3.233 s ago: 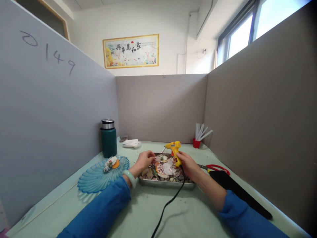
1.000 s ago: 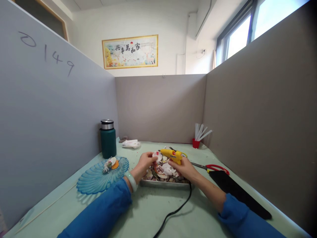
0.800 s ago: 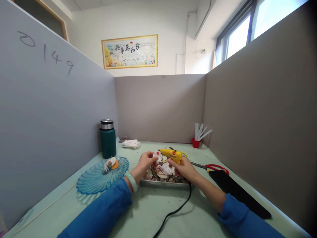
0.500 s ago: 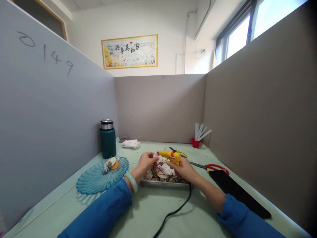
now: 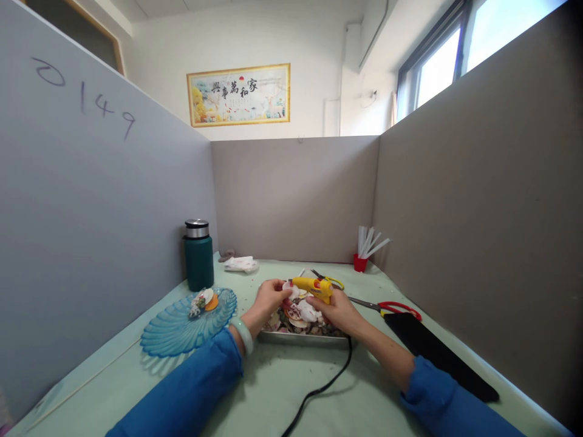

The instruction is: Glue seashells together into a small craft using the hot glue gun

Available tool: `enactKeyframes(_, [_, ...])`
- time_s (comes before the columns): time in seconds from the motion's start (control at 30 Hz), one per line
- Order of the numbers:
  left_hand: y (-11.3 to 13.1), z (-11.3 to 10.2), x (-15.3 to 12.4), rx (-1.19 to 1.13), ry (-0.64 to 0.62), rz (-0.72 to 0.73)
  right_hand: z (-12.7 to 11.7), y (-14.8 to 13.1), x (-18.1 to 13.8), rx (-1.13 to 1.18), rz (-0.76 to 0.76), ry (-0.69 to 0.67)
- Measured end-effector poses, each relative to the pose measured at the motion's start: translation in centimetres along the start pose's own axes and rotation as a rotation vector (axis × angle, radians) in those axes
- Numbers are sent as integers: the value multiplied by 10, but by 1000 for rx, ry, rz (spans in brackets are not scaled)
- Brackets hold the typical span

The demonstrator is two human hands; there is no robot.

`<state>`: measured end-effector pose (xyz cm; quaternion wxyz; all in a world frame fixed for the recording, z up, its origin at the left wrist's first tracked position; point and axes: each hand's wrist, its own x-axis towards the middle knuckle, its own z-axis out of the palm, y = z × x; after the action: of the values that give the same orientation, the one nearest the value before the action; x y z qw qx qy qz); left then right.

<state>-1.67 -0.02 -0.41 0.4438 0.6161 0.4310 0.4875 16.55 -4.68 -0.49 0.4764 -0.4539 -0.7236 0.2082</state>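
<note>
My right hand [image 5: 337,308] is wrapped round the handle of a yellow hot glue gun [image 5: 313,286], whose nozzle points left. Between the fingertips of my left hand [image 5: 269,297] is a pale seashell [image 5: 288,289], close against the nozzle tip. Both hands are held above a metal tray [image 5: 303,341] filled with shells [image 5: 307,312] of mixed sizes. From the gun's side a black cord [image 5: 319,390] runs down over the tray's front towards me. On the left, a blue scalloped glass plate [image 5: 170,331] bears a small cluster of shells [image 5: 203,301].
A green flask [image 5: 198,261] stands behind the plate, near white tissue packs [image 5: 241,264]. Scissors with red handles [image 5: 401,308] lie right of the tray by a long black object [image 5: 441,358]. A red cup [image 5: 360,263] holds glue sticks. Grey partitions [image 5: 296,200] enclose the table.
</note>
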Motion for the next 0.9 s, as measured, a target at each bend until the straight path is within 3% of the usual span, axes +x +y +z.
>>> enactKeyframes(0.43, [-3, -1, 2, 8, 22, 7, -1, 1, 1, -58, -95, 3])
enactKeyframes(0.9, [-4, -1, 3, 52, 37, 16, 0, 4, 1, -85, -46, 4])
